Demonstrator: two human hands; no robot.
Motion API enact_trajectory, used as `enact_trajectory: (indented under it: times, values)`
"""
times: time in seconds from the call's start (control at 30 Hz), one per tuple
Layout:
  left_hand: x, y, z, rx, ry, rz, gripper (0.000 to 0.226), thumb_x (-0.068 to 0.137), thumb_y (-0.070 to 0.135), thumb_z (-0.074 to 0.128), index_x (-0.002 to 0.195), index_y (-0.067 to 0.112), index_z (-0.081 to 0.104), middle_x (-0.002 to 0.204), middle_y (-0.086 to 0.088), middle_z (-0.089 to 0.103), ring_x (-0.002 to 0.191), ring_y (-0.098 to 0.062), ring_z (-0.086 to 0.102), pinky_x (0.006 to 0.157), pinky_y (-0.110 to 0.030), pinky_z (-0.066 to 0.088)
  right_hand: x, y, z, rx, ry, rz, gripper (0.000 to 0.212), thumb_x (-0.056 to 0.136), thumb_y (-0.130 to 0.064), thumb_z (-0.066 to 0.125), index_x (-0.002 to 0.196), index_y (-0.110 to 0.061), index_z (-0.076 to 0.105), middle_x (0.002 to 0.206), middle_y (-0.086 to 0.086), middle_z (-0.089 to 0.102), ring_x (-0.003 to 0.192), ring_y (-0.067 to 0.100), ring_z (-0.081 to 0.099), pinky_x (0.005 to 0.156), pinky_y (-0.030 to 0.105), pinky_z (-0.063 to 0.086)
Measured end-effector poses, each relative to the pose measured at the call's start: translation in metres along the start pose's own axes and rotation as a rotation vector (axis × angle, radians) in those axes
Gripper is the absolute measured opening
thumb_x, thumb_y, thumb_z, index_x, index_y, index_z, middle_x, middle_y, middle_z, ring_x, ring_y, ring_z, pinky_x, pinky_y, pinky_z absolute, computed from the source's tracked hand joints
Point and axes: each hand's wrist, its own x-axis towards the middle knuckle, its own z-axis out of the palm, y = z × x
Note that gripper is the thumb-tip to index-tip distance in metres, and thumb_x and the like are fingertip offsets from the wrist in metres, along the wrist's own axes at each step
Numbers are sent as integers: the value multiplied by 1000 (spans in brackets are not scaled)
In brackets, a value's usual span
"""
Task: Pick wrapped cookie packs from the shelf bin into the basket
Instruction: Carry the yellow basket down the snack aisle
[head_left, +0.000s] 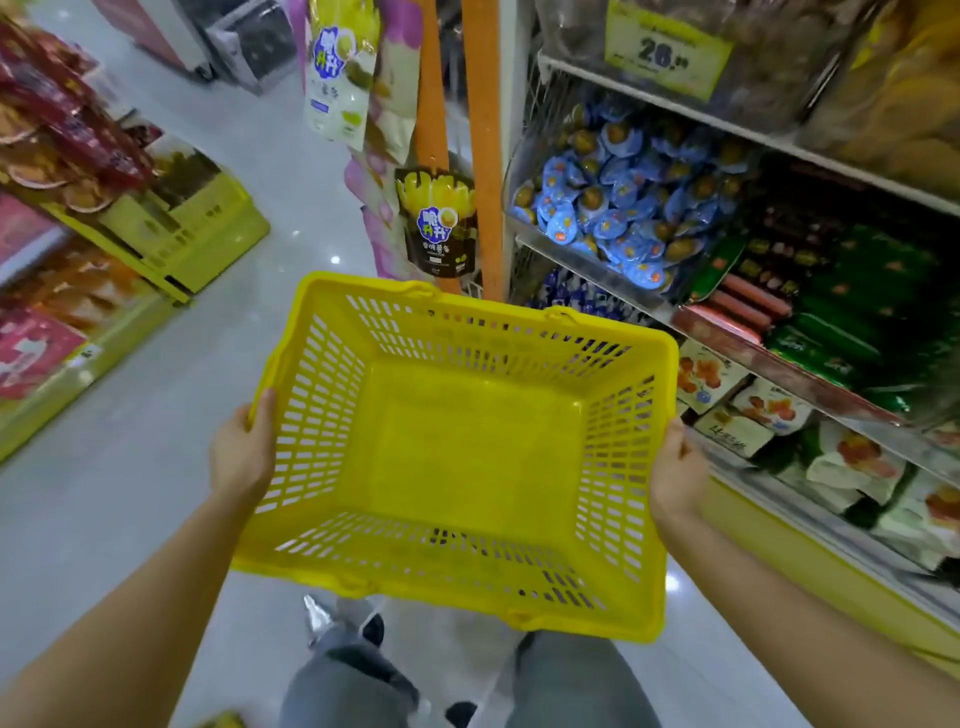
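Over the aisle floor, beside the shelves, the person holds the empty yellow basket (457, 447) by its two sides. The left hand (241, 452) grips the left wall with the thumb hooked over the rim, and the right hand (675, 473) grips the right wall the same way. Their other fingers lie outside the walls, mostly hidden.

The packs (623, 208), blue wrappers each showing a brown round, lie heaped in the wire bin (522, 156) up and to the right, well apart from the basket. No pack is in the basket yet.

This step would likely go best with the basket brought just below the bin's front and held by the left hand alone. That frees the right hand, nearer the shelf, to lift loose packs off the top of the heap.

A yellow tag (667, 52) above the bin reads 28 in large figures; its small print is blurred. A dark hanging bag (439, 223) bears Chinese characters, seemingly 脆升升.
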Motion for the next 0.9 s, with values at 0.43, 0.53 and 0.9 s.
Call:
enact_trajectory:
  times: [0.43,0.53,0.9]
  values:
    - [126,-32,84,3,-221,139,51,98,42,36,107,0,63,105,-27,64,104,-37,59,86,-44,43,13,68,96,-52,159,119,47,98,-47,26,85,-7,46,76,16,48,74,27,47,66,37,35]
    - [150,-53,108,0,-249,150,51,98,41,36,110,0,63,108,-26,64,106,-36,58,86,-43,42,21,89,129,-81,225,103,51,98,-44,28,89,-1,53,81,26,54,79,38,53,67,40,39]
    - [190,-150,242,-52,-257,70,47,97,39,39,96,-1,63,96,-26,63,95,-34,58,73,-34,35,72,199,211,-256,319,31,50,99,-39,29,96,2,59,96,36,59,89,48,55,73,47,42]
